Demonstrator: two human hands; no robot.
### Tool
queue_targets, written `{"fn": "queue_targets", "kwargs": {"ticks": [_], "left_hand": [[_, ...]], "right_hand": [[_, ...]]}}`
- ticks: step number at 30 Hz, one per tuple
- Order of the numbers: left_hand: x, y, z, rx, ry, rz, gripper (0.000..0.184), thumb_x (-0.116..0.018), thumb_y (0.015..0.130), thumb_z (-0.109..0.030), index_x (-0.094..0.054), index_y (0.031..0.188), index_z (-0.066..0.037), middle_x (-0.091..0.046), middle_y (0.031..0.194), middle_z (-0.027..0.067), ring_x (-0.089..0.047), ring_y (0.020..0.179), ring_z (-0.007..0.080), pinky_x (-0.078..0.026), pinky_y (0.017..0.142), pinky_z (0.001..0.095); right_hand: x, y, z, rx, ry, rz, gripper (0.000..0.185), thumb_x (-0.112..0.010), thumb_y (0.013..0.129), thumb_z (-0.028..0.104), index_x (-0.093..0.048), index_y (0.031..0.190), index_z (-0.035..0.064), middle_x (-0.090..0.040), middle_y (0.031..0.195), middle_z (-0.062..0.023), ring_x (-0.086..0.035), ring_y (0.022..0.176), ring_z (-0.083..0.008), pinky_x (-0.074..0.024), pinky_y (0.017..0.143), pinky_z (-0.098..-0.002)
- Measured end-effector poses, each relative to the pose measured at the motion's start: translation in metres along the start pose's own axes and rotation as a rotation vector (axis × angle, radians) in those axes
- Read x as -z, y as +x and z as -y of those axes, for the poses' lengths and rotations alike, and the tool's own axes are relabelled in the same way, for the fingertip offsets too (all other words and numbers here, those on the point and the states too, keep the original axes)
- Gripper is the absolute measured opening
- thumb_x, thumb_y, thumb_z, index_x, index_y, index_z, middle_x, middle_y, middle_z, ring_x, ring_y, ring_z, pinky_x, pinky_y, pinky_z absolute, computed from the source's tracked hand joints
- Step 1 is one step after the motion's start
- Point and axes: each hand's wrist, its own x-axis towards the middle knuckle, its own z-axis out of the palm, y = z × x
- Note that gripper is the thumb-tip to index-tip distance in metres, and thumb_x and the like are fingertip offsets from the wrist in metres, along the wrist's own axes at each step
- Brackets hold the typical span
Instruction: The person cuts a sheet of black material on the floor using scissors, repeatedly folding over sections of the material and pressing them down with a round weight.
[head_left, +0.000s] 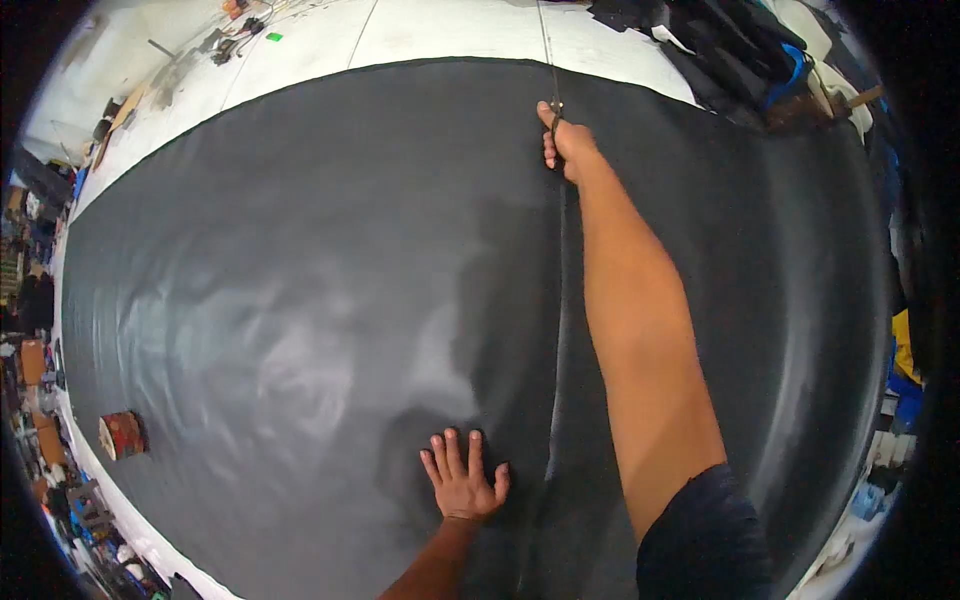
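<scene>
A large dark grey sheet (300,250) lies spread over a white surface. My left hand (465,480) rests flat on it near the bottom middle, fingers spread. Stretched far forward, my right hand (566,145) is closed around the handles of scissors (556,122) close to the sheet's far edge. A pale line or slit (560,330) runs down the sheet from the right hand toward the near side; the frame does not show clearly which it is.
A round red-patterned container (123,436) stands on the sheet at the left. Dark cloth or scraps (720,60) are heaped at the back right, beside a wooden handle (864,97). Shelves of assorted goods line the left. A small green object (273,37) lies at the back.
</scene>
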Motion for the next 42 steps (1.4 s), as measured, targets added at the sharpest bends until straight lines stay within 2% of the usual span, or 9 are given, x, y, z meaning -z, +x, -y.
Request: {"fn": "queue_targets", "kwargs": {"ticks": [8,15,19,22,25,27,30,33,42], "left_hand": [[0.003,-0.001,-0.001,-0.030,-0.034,-0.017,0.069,-0.059,0.086,-0.044,-0.044,0.142,-0.006,-0.030,0.150,0.0285,-0.020,0.142,0.0502,-0.012,0.113,0.0668],[0.003,0.001,0.001,-0.025,-0.030,-0.004,0.070,-0.060,0.086,-0.044,-0.044,0.142,-0.006,-0.031,0.150,0.0282,-0.021,0.142,0.0492,-0.012,0.114,0.0654],[0.007,0.000,0.001,-0.037,-0.033,-0.050,0.070,-0.060,0.085,-0.042,-0.043,0.143,-0.007,-0.031,0.151,0.0277,-0.023,0.142,0.0481,-0.014,0.114,0.0641],[0.008,0.001,0.005,-0.023,-0.041,-0.054,0.069,-0.060,0.085,-0.042,-0.043,0.143,-0.008,-0.031,0.151,0.0264,-0.023,0.142,0.0472,-0.014,0.114,0.0633],[0.009,0.005,0.000,-0.017,-0.040,-0.057,0.069,-0.060,0.085,-0.042,-0.044,0.143,-0.009,-0.032,0.151,0.0248,-0.023,0.142,0.0464,-0.014,0.115,0.0624],[0.009,0.006,-0.004,-0.012,-0.043,-0.061,0.071,-0.061,0.085,-0.044,-0.043,0.144,-0.009,-0.031,0.152,0.0241,-0.022,0.143,0.0452,-0.013,0.116,0.0607],[0.006,0.003,-0.005,-0.059,-0.040,-0.148,0.073,-0.062,0.085,-0.047,-0.042,0.145,-0.009,-0.030,0.153,0.0240,-0.022,0.144,0.0441,-0.013,0.116,0.0595],[0.004,0.001,-0.007,-0.092,-0.039,-0.168,0.075,-0.063,0.085,-0.049,-0.042,0.145,-0.010,-0.029,0.153,0.0233,-0.021,0.144,0.0436,-0.012,0.117,0.0584],[0.029,0.004,0.006,-0.182,-0.299,-0.277,0.068,-0.064,0.088,-0.044,-0.046,0.142,-0.008,-0.032,0.153,0.0221,-0.024,0.144,0.0402,-0.018,0.117,0.0515]], "right_hand": [[-0.006,-0.009,-0.005,0.131,-0.202,-0.073,0.047,-0.069,0.089,0.046,-0.061,0.075,0.0018,-0.057,0.062,-0.0054,-0.052,0.049,-0.0148,-0.0443,0.046,-0.0298],[-0.005,-0.086,-0.023,0.354,0.261,-0.021,0.049,-0.064,0.091,0.052,-0.055,0.090,0.0039,-0.053,0.069,-0.0035,-0.050,0.059,-0.0125,-0.0425,0.055,-0.0275],[0.056,-0.264,-0.093,0.322,0.223,-0.112,0.030,-0.059,0.098,0.036,-0.052,0.100,0.0074,-0.052,0.076,0.0004,-0.049,0.067,-0.0100,-0.0413,0.060,-0.0273],[0.138,-0.440,-0.230,0.206,-0.208,-0.471,0.060,-0.061,0.097,0.026,-0.030,0.141,-0.0006,-0.050,0.132,-0.0169,-0.049,0.120,-0.0243,-0.0446,0.097,-0.0349],[0.189,-0.612,-0.278,-0.100,-0.249,-0.661,0.069,-0.063,0.094,0.028,-0.026,0.141,-0.0064,-0.044,0.131,-0.0186,-0.049,0.108,-0.0271,-0.0424,0.096,-0.0429],[0.226,-0.699,-0.329,-0.183,-0.825,-0.612,0.069,-0.063,0.091,0.012,-0.024,0.144,-0.0080,-0.037,0.142,-0.0230,-0.040,0.130,-0.0344,-0.0274,0.113,-0.0428],[0.213,-0.733,-0.345,-0.309,-0.999,-0.621,0.077,-0.066,0.090,0.035,-0.027,0.140,-0.0089,-0.041,0.133,-0.0264,-0.044,0.121,-0.0396,-0.0343,0.105,-0.0518],[0.222,-0.729,-0.422,0.144,-1.206,-0.814,0.070,-0.069,0.086,0.020,-0.034,0.139,-0.0104,-0.043,0.137,-0.0268,-0.042,0.128,-0.0416,-0.0288,0.111,-0.0481],[0.223,-0.710,-0.386,0.166,-0.945,-0.861,0.071,-0.076,0.078,0.034,-0.046,0.127,-0.0079,-0.051,0.131,-0.0263,-0.046,0.124,-0.0438,-0.0341,0.106,-0.0519]]}}
